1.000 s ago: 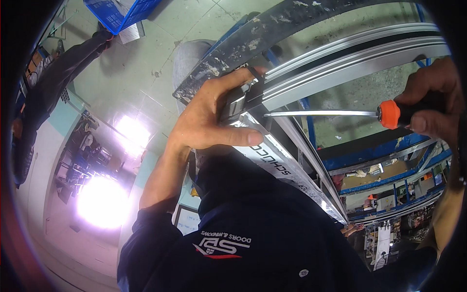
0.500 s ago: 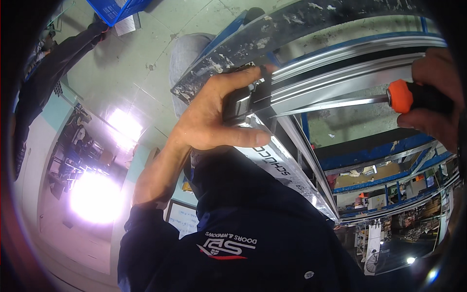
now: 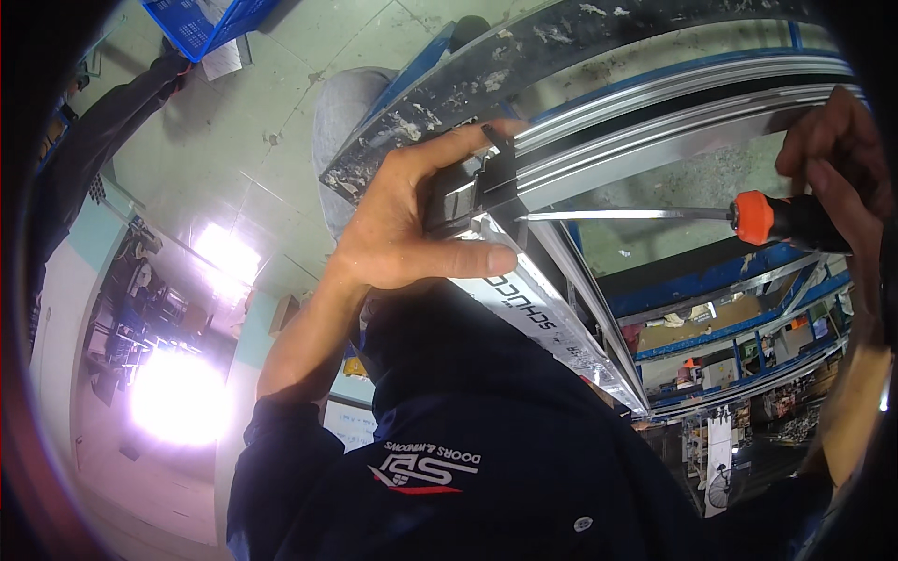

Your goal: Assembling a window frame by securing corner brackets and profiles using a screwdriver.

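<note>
Far left: another person in dark clothing (image 3: 98, 136), well apart from your work. Just right of them, at the top edge, a blue perforated plastic crate (image 3: 201, 33) above the pale tiled floor (image 3: 281, 107).

Your left hand (image 3: 398, 220) is clamped on the near-left corner of a silver aluminium profile frame (image 3: 636, 145). Index finger reaches over the top profile, thumb lies across the film-wrapped lower profile (image 3: 552, 323). So the frame sits within your left hand's grip and extends right and down from it. Behind it runs the counter's dark, scuffed, curved-looking rail (image 3: 496, 79).

Between your left thumb and index finger, at the corner, there's a black flat piece (image 3: 500, 173). Tip of the long-shafted, orange-and-black screwdriver (image 3: 753, 220) is right at that corner, near your left thumb; can't tell if it's seated in anything. Shaft runs nearly level across the frame's opening to the handle.

Below the shaft, lower right, a blue metal rack (image 3: 673, 348).

Your right hand (image 3: 847, 168) is well apart from the left, at the screwdriver's handle end. Visible fingers sit loose above the handle, its butt by your palm; can't tell whether it's gripped.
</note>
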### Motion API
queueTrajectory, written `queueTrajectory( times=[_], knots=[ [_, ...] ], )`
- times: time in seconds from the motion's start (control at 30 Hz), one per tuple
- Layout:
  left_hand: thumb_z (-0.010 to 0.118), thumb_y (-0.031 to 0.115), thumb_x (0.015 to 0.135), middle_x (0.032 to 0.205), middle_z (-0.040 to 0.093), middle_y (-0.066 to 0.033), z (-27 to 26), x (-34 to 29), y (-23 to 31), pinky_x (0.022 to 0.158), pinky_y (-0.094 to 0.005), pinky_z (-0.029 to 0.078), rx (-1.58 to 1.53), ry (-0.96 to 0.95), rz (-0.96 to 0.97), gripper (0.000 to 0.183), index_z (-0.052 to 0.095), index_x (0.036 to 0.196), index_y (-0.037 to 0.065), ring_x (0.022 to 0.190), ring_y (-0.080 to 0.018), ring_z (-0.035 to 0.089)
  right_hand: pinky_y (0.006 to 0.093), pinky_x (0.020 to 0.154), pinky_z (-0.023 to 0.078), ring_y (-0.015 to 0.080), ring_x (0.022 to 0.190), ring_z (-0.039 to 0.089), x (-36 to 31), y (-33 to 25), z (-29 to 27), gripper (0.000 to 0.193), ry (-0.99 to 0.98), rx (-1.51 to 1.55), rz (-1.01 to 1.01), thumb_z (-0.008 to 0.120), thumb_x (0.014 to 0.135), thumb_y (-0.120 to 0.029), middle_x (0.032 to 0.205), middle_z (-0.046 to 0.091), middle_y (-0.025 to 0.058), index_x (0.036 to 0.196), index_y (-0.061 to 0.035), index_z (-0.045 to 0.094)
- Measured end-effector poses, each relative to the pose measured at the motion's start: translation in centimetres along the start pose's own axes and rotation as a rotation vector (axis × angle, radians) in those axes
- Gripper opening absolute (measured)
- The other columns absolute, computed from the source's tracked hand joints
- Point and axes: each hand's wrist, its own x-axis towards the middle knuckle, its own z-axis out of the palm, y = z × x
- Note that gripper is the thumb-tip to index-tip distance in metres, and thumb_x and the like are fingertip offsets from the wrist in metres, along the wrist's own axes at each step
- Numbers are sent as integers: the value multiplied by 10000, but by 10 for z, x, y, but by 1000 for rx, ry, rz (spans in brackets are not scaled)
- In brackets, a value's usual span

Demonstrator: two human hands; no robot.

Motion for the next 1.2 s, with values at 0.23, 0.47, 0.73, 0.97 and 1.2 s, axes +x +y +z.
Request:
queueTrajectory(
  times=[0.23,0.47,0.73,0.97,1.2],
  knots=[
    [929,126,707,1287,643,-136,8,-4,5,1041,-317,442,-8,55,14,833,542,1416,-80,1140,-186,597,255,417,579,153,522,683,7,53,44,412,966,12,-273,781,940,-390,669,687,121,785,-54,601],
    [823,219,893,1425,597,-200,14,-30,19,1118,-380,438,224,145,9,748,479,1483,-84,1335,-267,557,317,692,553,150,731,648,29,50,109,211,1487,615,-269,558,1073,-184,827,650,72,1083,9,642],
    [797,255,912,1440,578,-243,22,-41,39,1159,-434,425,283,198,-75,789,418,1522,-72,1376,-339,532,317,551,421,136,559,504,20,58,120,301,1566,-302,-40,641,1013,-228,691,565,43,859,14,550],
    [1028,357,568,1414,556,-365,44,-21,7,1156,-412,419,658,228,57,1280,344,1510,-175,1357,-365,557,390,740,515,237,805,673,53,61,145,293,1807,-86,-79,743,945,-197,764,607,108,1067,-5,559],
    [1032,293,573,1319,639,-336,37,-18,1,1096,-382,478,632,264,136,1193,404,1449,-217,1258,-314,634,292,552,481,128,616,583,43,17,154,235,1485,714,-91,684,990,-204,742,546,25,1072,-43,535]
  ],
)
